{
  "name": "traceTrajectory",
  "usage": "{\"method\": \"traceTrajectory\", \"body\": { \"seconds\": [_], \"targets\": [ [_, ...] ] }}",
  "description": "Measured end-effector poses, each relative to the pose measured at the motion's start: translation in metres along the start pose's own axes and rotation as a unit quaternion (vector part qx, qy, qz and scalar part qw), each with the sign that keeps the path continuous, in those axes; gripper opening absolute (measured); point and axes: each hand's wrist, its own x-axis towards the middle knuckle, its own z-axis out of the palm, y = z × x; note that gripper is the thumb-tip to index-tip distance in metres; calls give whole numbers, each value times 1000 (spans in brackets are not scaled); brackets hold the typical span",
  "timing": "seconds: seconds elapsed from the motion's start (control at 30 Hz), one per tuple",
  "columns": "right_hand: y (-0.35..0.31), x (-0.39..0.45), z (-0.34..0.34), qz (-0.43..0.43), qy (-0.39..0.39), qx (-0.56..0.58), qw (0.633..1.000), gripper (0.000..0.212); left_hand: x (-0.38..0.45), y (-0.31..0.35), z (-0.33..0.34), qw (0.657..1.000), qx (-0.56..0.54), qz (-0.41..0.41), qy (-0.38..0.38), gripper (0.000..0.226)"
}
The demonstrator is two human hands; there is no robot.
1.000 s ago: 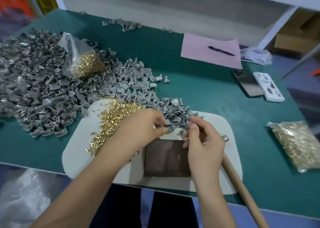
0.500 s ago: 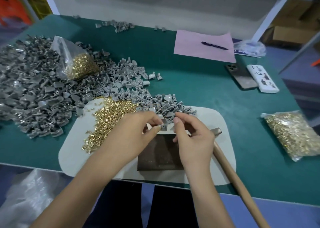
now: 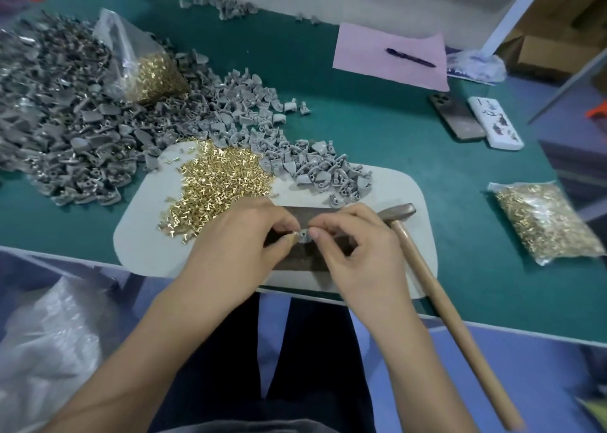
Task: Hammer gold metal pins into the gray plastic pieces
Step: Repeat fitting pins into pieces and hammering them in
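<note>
Both hands meet over a dark metal block on a white mat. My right hand pinches a small gray plastic piece above the block. My left hand pinches a gold pin at that piece's left side. A loose heap of gold pins lies on the mat to the left. Gray plastic pieces are piled at the mat's far edge. A wooden-handled hammer lies untouched right of my right hand, its head by the block.
A large heap of gray pieces with an open bag of pins covers the green table's left. A sealed bag of pins lies right. Pink paper with a pen, a phone and a white box sit behind.
Both hands have drawn back from the pile of gray pieces to over the dark block. The gray piece and pin are now held together between the fingertips.
</note>
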Motion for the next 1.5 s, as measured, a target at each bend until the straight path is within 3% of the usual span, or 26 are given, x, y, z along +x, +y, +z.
{"method": "traceTrajectory", "body": {
  "seconds": [0.23, 0.53, 0.9, 1.3, 1.5],
  "targets": [
    [-17, 3, 3, -23, -29, -164, 986, 7, -2, -2, 3, 999, -37, -23, 19, 10],
    [-39, 12, 4, -73, -80, -336, 936, 15, -2, -6, 9, 996, -63, -45, 43, 11],
    [-35, 13, 0, -3, -82, -277, 957, 12, -4, -10, 12, 995, -60, -49, 56, 10],
    [-36, 9, 8, -26, -30, -300, 953, 14, 3, -9, 18, 996, -48, -47, 60, 13],
    [-35, 21, 2, -28, -98, -296, 950, 19, 8, -8, 24, 994, -60, -48, 75, 14]
  ]
}}
